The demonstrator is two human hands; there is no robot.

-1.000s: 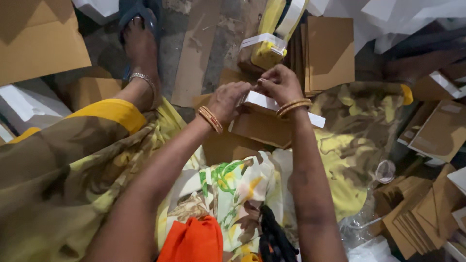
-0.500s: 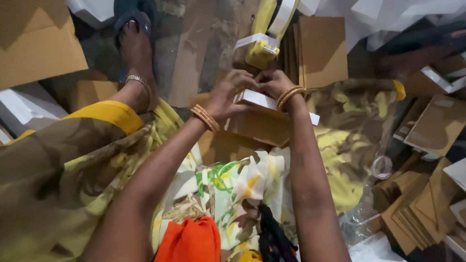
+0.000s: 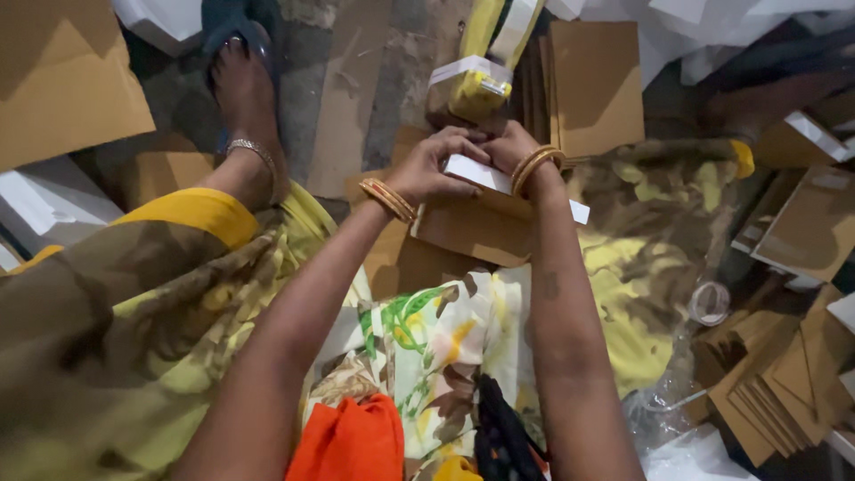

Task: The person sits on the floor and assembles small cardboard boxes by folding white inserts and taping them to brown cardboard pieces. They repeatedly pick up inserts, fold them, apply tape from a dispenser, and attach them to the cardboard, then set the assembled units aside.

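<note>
Hands meet over a flat brown cardboard piece (image 3: pixel 476 227) that lies across the person's lap, in the upper middle of the view. Left hand (image 3: pixel 436 165) curls its fingers down over the white strip (image 3: pixel 499 178) along the top edge of the cardboard piece, with the thumb pressed on the near side of the strip. Right hand (image 3: pixel 503 142) is bent at the wrist just beside the left one, fingertips touching the same edge; whether it pinches the strip or only presses on it cannot be told, because the left hand covers the contact. Both wrists carry gold and red bangles (image 3: pixel 387 198). Directly beyond the hands stands a yellow bundle (image 3: pixel 472 89) topped with white card, and just to its right a stack of brown sheets (image 3: pixel 592 80) stands on edge. Flowered cloth (image 3: pixel 436 347) and an orange cloth (image 3: pixel 352 441) lie between the forearms, near the lower edge of the view. Bare foot (image 3: pixel 245 98) with an anklet rests on a dark sandal on the floor at upper left. Stacked folded cardboard (image 3: pixel 775 392) lies at lower right, with a roll of clear tape (image 3: pixel 710 303) near it. Large brown cardboard sheet (image 3: pixel 62 80) fills the upper left corner.
</note>
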